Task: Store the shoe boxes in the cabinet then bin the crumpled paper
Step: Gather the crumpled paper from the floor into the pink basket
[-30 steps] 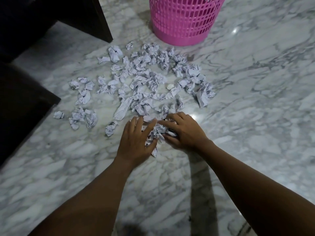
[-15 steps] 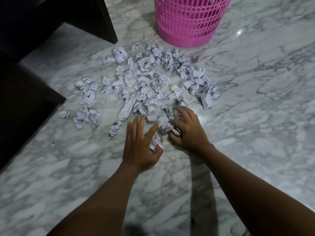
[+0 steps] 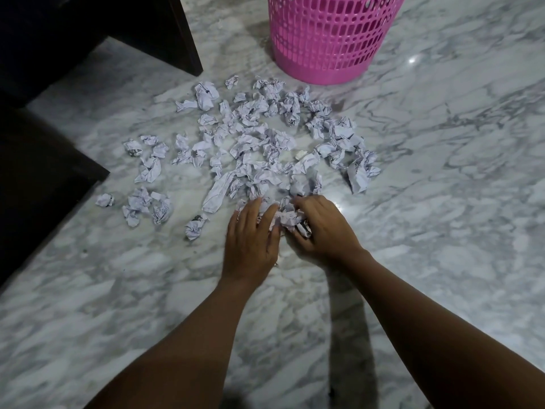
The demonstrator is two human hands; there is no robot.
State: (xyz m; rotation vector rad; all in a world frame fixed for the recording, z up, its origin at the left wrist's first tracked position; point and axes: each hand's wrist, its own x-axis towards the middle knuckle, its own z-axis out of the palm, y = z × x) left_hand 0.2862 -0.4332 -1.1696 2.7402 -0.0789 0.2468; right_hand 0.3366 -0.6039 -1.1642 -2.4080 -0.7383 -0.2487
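Floor (image 3: 442,202): grey-veined white marble, glossy, with a bright glare spot. Crumpled paper (image 3: 259,149) lies scattered over the middle, printed and whitish, densest at centre with pieces touching and overlapping. A looser cluster (image 3: 147,205) sits off to the left, and one lone ball (image 3: 194,228) lies apart nearer the camera. Pink slotted basket (image 3: 324,39) stands upright at the far edge, the nearest scraps just beside its base. Dark furniture (image 3: 44,172) stands on the floor at left.
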